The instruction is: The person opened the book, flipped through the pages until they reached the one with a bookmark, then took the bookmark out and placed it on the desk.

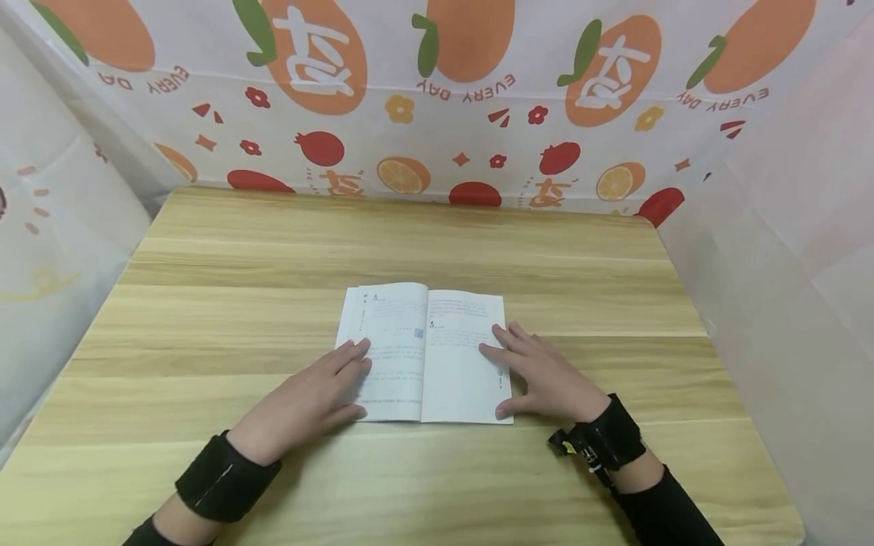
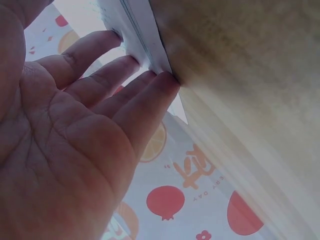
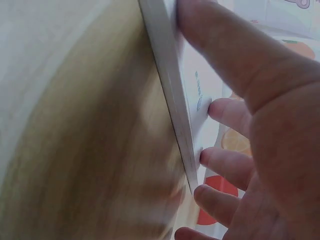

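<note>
An open book (image 1: 460, 383) with printed white pages lies on the wooden table, its spine running up the middle. My left hand (image 1: 310, 398) rests over the left page's outer edge, fingers spread toward the print. In the left wrist view, the fingertips of the left hand (image 2: 75, 135) touch the page and its edge. On the other side my right hand (image 1: 546, 375) lies on the right page's outer margin, thumb near the lower corner. The right wrist view shows the right hand (image 3: 280, 140) with fingertips on the page beside the book's edge (image 3: 172, 95).
The wooden table (image 1: 437, 250) reaches past the book on every side. Behind it hangs a fruit-print cloth (image 1: 437, 129), and pale cloth sheets (image 1: 806, 227) flank both sides. Black bands (image 1: 228, 476) circle both wrists, the right one carrying a small device (image 1: 580, 447).
</note>
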{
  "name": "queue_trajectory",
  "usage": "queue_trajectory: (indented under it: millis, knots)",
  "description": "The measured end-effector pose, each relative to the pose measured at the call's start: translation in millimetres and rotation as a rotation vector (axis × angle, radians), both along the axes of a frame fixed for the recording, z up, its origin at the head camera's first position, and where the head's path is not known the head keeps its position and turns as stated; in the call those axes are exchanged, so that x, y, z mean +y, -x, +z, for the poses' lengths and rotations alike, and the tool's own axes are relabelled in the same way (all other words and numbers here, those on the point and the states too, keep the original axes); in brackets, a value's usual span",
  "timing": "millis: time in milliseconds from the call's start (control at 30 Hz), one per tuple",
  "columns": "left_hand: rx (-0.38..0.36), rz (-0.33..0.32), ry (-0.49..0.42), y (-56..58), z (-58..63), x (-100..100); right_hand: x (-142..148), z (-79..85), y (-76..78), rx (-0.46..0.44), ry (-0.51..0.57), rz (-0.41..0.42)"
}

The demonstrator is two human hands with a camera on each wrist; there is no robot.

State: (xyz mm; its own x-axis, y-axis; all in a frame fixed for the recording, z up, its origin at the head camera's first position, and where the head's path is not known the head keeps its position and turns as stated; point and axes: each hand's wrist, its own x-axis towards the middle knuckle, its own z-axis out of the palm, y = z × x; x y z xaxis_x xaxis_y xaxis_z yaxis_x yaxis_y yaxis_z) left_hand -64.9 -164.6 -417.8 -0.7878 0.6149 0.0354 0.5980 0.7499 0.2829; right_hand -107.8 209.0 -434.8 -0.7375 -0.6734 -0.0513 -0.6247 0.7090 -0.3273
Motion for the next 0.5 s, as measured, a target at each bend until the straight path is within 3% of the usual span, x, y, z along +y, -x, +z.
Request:
queue_trajectory:
  millis: [333, 500]
  knots:
    - [-0.001, 0.0, -0.014, -1.1, -1.1, -2.6, -1.8, -3.3, -1.6, -0.021, 0.004, 0.005]
    - [-0.004, -0.001, -0.01, 0.4, 0.2, -2.0, -2.1, -3.1, -1.0, 0.033, 0.037, 0.015]
